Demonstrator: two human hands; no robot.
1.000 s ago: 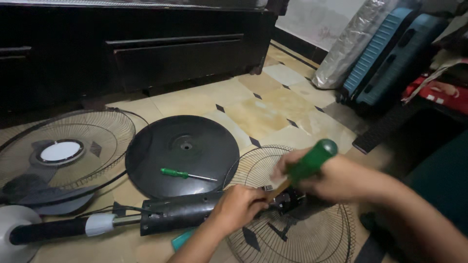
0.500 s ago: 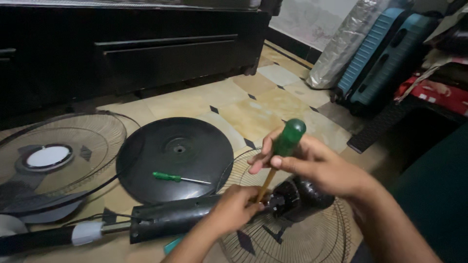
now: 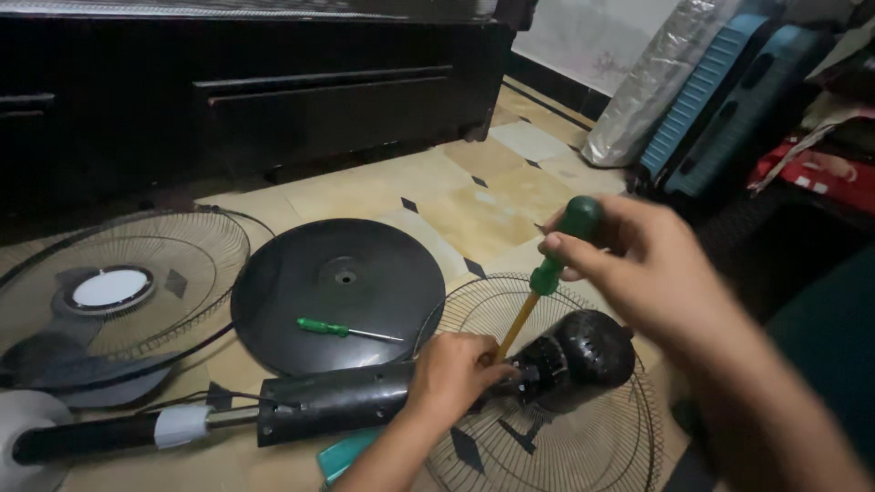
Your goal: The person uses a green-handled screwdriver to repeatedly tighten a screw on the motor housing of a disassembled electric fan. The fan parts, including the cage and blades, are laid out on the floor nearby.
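Observation:
My right hand (image 3: 638, 264) grips the green handle of a large screwdriver (image 3: 551, 269), held steeply with its yellow shaft pointing down into the joint of a black fan motor housing (image 3: 583, 351). My left hand (image 3: 456, 374) clasps the fan's neck where the motor meets the black stand pole (image 3: 328, 401). The motor lies on a wire fan guard (image 3: 565, 437) on the floor. A small green screwdriver (image 3: 342, 330) rests on the round black fan base (image 3: 337, 292).
A second wire guard with a white centre cap (image 3: 114, 287) and a grey fan blade (image 3: 68, 364) lie at left. A dark cabinet (image 3: 273, 100) runs along the back. Blue suitcases (image 3: 720, 109) and a wrapped bundle (image 3: 643, 91) stand at right.
My right hand has tipped the large screwdriver from nearly level to steeply upright, its tip now down at the motor joint. The view has shifted slightly.

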